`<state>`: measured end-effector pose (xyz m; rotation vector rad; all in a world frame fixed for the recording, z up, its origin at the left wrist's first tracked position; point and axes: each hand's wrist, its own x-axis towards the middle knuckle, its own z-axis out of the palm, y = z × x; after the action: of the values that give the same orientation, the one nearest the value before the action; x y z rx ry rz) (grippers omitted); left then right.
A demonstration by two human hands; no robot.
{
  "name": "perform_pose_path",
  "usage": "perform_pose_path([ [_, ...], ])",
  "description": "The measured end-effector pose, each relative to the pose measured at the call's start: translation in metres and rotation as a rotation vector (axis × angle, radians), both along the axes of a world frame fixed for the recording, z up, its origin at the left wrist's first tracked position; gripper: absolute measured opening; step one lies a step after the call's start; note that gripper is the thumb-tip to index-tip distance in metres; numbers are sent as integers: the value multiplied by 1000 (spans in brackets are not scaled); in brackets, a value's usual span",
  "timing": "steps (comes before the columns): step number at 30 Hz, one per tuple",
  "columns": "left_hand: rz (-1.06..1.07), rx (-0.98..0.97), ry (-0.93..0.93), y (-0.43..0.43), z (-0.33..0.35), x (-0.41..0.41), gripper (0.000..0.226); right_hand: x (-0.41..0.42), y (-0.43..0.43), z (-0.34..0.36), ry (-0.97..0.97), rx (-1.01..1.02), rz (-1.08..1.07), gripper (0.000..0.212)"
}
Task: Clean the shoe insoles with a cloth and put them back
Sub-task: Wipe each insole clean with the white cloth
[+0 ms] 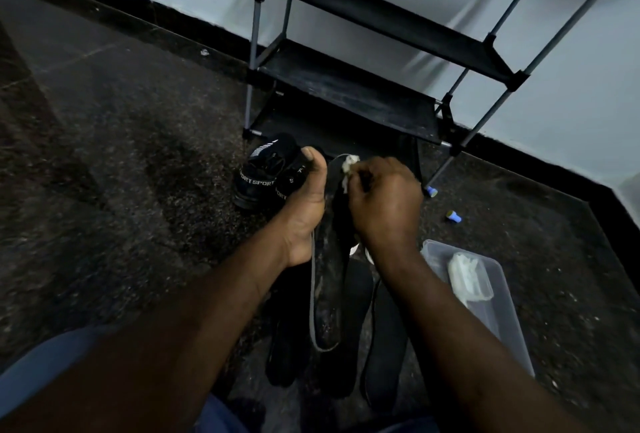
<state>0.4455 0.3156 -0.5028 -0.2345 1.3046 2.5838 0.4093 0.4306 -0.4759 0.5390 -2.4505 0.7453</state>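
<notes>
My left hand (pixel 306 205) grips a long dark insole (pixel 329 294) by its left edge and holds it up lengthwise in front of me. My right hand (pixel 384 204) pinches a small white cloth (pixel 349 169) against the insole's far end. Several more dark insoles (pixel 384 346) lie on the floor under my arms. A pair of black shoes (pixel 259 173) with white "SPORT" lettering stands on the floor just beyond my left hand.
A black shoe rack (pixel 346 86) with grey poles stands against the wall ahead. A clear plastic tub (pixel 498 311) holding a pale cloth sits at my right. Two small blue objects (pixel 453 216) lie on the dark speckled floor.
</notes>
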Motion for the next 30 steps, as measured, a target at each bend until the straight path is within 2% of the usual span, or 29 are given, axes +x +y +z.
perform_pose_path([
  [3,-8,22,-2,-1,-1,-1,114,-3,-1,2,-28,-89,-30,8],
  [9,12,-68,34,-7,1,0,119,29,-14,-11,-41,27,187,13],
  [12,-4,-10,4,-2,2,2,115,10,-4,-6,6,15,94,10],
  [16,-56,18,8,0,2,2,110,2,-4,3,-14,-127,4,8],
  [20,28,-118,35,-6,-1,3,107,27,-16,-4,-23,-64,194,7],
  [22,36,-137,34,-4,-1,5,110,26,-14,-6,-24,-46,208,6],
  [25,28,-68,13,3,-1,4,102,5,-3,-2,20,-61,81,3],
  [27,-25,16,22,5,-1,2,103,-6,5,2,13,-151,17,4],
  [30,-13,80,24,2,-4,-1,100,-6,9,5,-16,-177,49,5],
])
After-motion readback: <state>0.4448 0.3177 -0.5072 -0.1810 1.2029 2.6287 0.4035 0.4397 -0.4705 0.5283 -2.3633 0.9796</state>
